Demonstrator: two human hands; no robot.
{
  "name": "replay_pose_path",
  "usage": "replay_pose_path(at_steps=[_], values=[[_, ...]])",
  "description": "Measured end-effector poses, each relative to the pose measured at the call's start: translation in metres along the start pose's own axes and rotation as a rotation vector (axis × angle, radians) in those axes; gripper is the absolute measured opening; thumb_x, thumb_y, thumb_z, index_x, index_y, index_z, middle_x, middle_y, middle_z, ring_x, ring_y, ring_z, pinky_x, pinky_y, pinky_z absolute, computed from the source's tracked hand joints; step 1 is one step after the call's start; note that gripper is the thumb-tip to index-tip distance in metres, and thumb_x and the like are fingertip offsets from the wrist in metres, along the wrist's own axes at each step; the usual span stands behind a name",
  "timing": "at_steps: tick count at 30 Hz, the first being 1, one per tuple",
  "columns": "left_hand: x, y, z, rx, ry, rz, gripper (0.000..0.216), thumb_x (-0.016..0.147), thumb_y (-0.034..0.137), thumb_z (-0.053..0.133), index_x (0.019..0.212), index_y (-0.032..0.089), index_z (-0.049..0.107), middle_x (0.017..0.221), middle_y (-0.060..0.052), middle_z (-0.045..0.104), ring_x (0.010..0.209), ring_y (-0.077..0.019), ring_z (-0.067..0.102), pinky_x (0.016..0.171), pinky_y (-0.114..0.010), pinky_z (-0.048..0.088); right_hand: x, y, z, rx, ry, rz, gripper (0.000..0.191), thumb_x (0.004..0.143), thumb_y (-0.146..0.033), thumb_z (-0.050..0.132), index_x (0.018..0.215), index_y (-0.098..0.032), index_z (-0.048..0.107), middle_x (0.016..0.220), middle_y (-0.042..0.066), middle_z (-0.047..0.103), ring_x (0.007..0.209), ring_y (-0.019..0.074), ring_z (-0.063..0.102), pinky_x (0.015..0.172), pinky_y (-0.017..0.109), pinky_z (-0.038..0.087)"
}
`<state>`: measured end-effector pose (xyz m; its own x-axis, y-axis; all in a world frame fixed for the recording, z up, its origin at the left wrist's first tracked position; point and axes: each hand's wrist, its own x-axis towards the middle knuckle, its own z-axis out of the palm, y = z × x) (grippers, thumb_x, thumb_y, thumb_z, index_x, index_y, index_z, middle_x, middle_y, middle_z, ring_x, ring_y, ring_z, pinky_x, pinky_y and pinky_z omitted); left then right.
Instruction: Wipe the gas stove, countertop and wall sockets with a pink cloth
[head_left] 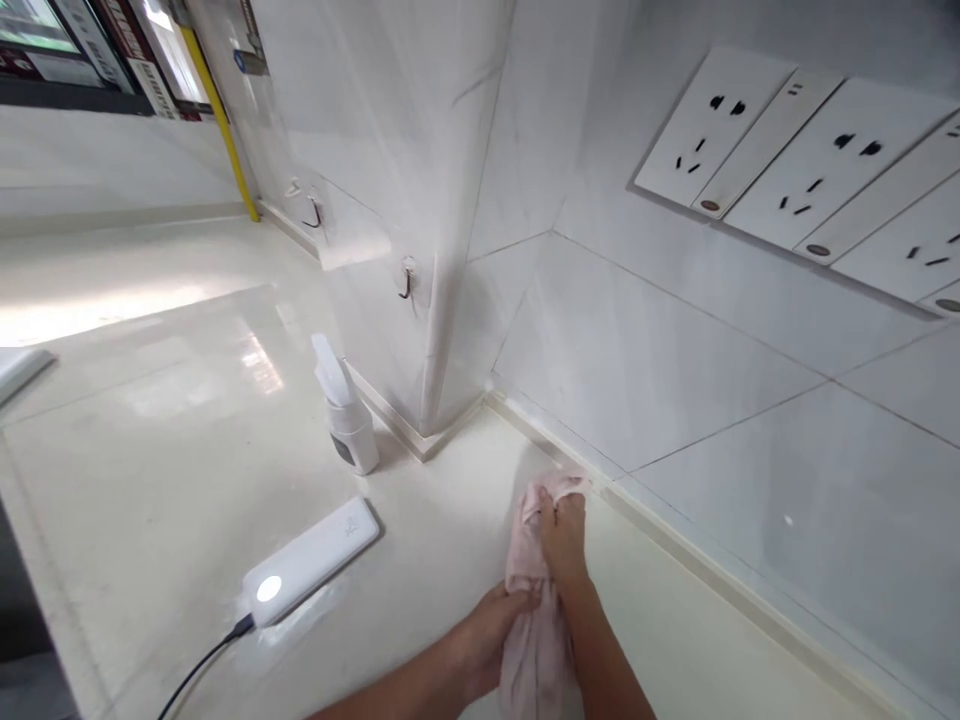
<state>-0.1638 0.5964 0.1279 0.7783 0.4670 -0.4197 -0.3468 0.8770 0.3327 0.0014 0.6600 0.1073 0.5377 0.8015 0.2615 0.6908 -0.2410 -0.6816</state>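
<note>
**Pink cloth at the counter's back edge**

We grip a pink cloth [534,655] with both hands. Our right hand [564,535] is closed over its far end, pressed down just beside the back edge of the counter [187,420]. Our left hand [491,630] clasps its middle. To the left lies a white power strip [315,560], and beyond it a spray bottle [346,420] stands by the wall corner.

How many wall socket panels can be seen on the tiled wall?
3, in one row at upper right: the left socket panel, the middle socket panel, and the right socket panel, cut by the frame edge. More may lie beyond it.
</note>
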Motion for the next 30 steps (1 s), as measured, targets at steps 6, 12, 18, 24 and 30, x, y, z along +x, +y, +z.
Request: replay_pose_path(at_steps=[6, 12, 18, 24, 30], values=[[0.015, 0.037, -0.01, -0.08, 0.159, 0.122, 0.045, 0.078, 0.025, 0.08, 0.119, 0.013, 0.066, 0.105, -0.015, 0.08, 0.1, -0.0312, 0.078, 0.096, -0.042, 0.059, 0.049, -0.012, 0.081, -0.152, -0.192, -0.22, 0.046, 0.104, -0.045, 0.04, 0.078, -0.02, 0.069, 0.096, 0.019, 0.073, 0.108, 0.0312, 0.063, 0.105, 0.049, 0.045], [0.02, 0.05, -0.01, -0.096, 0.304, 0.143, 0.057, 0.082, 0.015, 0.074, 0.134, 0.023, 0.053, 0.116, -0.009, 0.078, 0.105, -0.025, 0.078, 0.097, -0.038, 0.06, 0.078, -0.051, 0.126, -0.286, -0.353, -0.324, 0.033, 0.102, -0.037, 0.052, 0.103, -0.012, 0.075, 0.114, 0.022, 0.075, 0.123, 0.0312, 0.062, 0.118, 0.047, 0.035], [0.027, 0.039, -0.014, -0.107, 0.359, 0.096, 0.045, 0.084, 0.017, 0.065, 0.128, 0.021, 0.057, 0.112, -0.01, 0.079, 0.1, -0.0261, 0.079, 0.094, -0.041, 0.06, 0.081, -0.054, 0.117, -0.255, -0.445, -0.3, 0.031, 0.093, -0.026, 0.058, 0.116, -0.011, 0.073, 0.13, 0.019, 0.072, 0.133, 0.0271, 0.056, 0.125, 0.042, 0.024], [0.027, 0.014, -0.02, -0.037, 0.167, -0.122, 0.036, 0.086, 0.035, 0.071, 0.114, 0.013, 0.07, 0.1, -0.016, 0.08, 0.095, -0.0322, 0.078, 0.088, -0.043, 0.06, 0.052, -0.014, 0.065, -0.084, -0.31, -0.077, 0.025, 0.083, -0.017, 0.055, 0.102, -0.015, 0.071, 0.127, 0.02, 0.071, 0.133, 0.0296, 0.054, 0.125, 0.047, 0.026], [0.017, -0.025, -0.022, 0.065, 0.033, -0.223, 0.056, 0.07, 0.048, 0.091, 0.108, 0.008, 0.076, 0.096, -0.017, 0.078, 0.078, -0.0246, 0.074, 0.071, -0.033, 0.057, 0.004, 0.023, -0.014, 0.239, -0.044, 0.317, 0.016, 0.074, -0.037, 0.062, 0.073, -0.024, 0.054, 0.093, 0.012, 0.069, 0.114, 0.0318, 0.062, 0.104, 0.048, 0.047]])
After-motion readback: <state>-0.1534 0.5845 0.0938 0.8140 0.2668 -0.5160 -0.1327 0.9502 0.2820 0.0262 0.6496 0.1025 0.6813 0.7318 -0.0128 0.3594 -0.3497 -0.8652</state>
